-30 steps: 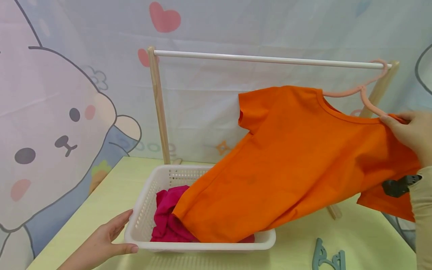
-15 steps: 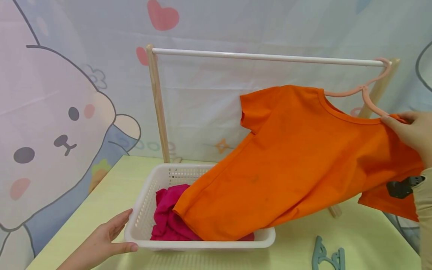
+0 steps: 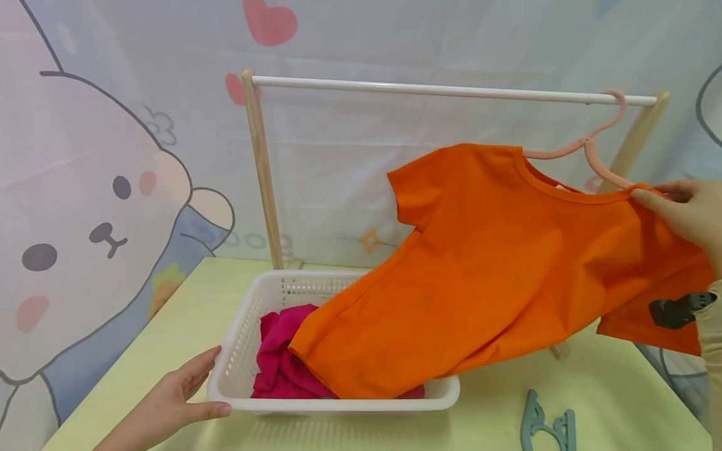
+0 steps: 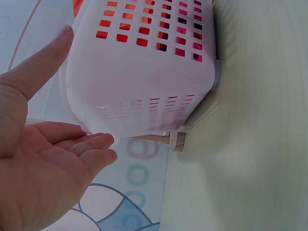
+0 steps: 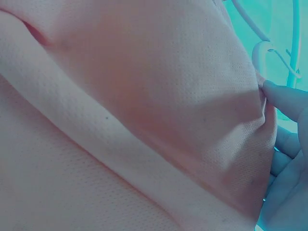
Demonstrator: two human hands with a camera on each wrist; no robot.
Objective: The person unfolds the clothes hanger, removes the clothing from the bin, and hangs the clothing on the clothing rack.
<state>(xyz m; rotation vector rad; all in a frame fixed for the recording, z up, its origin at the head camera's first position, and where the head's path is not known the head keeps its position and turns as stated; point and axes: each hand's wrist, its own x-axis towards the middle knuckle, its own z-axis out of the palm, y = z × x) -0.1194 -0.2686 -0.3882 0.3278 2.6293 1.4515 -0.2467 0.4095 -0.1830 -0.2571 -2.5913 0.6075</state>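
In the head view my right hand (image 3: 690,207) pinches an orange T-shirt (image 3: 485,263) at its right shoulder. The right wrist view shows thumb and fingers gripping a fold of that fabric. A pink clothes hanger (image 3: 600,161) sits inside the shirt, its hook at the white bar (image 3: 451,91) near the right end. The shirt slants down left, its hem in a white basket (image 3: 338,406) over magenta cloth (image 3: 282,357). My left hand (image 3: 169,398) lies at the basket's near left corner, thumb and fingertips touching it with fingers extended, as in the left wrist view (image 4: 53,159).
Wooden posts (image 3: 261,169) hold up the bar behind the basket. A folded grey-green hanger (image 3: 547,426) lies on the pale yellow table (image 3: 186,319) at the front right. A cartoon-printed cloth (image 3: 350,37) hangs behind everything.
The pink hanger's hook has shifted left along the bar, and the shirt's upper part has moved slightly left with it. My left hand and the basket stay put.
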